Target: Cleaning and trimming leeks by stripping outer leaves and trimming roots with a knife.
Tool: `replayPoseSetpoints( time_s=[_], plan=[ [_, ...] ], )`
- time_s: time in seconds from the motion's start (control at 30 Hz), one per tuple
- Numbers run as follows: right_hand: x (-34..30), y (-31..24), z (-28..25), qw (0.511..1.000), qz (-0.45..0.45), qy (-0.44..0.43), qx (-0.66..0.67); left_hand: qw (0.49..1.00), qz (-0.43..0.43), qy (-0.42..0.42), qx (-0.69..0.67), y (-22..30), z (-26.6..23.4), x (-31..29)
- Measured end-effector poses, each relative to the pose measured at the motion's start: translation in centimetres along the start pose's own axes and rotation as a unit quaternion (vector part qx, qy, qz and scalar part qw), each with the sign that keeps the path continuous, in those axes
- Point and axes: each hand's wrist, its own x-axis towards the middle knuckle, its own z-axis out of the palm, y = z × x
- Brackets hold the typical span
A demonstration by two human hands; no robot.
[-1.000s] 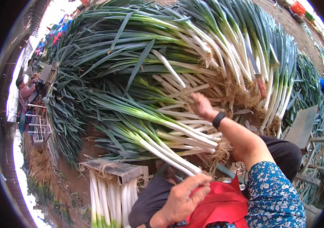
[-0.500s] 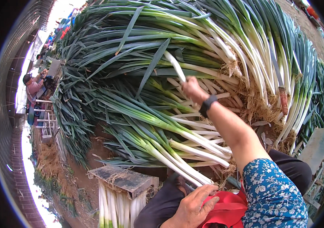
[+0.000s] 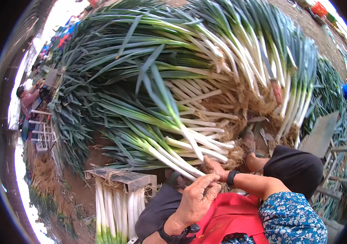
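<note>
My right hand is closed around the white root end of a leek, whose green leaves slant up and away over the pile. Close beside it, my left hand has its fingers curled in over my lap; what they hold, if anything, is hidden. White ends of other leeks lie just in front of both hands. Beyond them spreads a big heap of leeks, roots facing the middle and right.
A long blade with a reddish-brown handle rests on the leeks at right. A low bench at lower left has trimmed leeks standing by it. A flat board leans at right. Another person works at far left.
My right hand has come down and nearer from over the pile, drawing the leek along. My left hand has moved up a little, and its fingers have curled in.
</note>
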Motion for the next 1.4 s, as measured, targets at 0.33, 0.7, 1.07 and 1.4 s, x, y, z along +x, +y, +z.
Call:
replayPoseSetpoints(
  time_s=[0.33, 0.7, 1.07, 1.4],
  plan=[
    [-5.7, 0.4, 0.0, 0.99, 0.034, -0.118, -0.076, 0.991, 0.042, -0.043, 0.119, 0.0, 1.9, 0.8],
    [8.9, -19.9, -33.1, 0.855, 0.093, -0.174, -0.479, 0.99, -0.022, -0.061, 0.126, -0.9, 2.5, 2.5],
    [1.9, 8.5, -52.9, 0.817, 0.217, 0.491, -0.212, 0.976, -0.156, -0.093, 0.121, -6.9, 4.3, 6.5],
    [-2.8, 14.6, -47.6, 0.663, 0.559, 0.466, -0.177, 0.956, -0.26, -0.079, 0.106, -14.2, 1.8, 9.9]
  ],
)
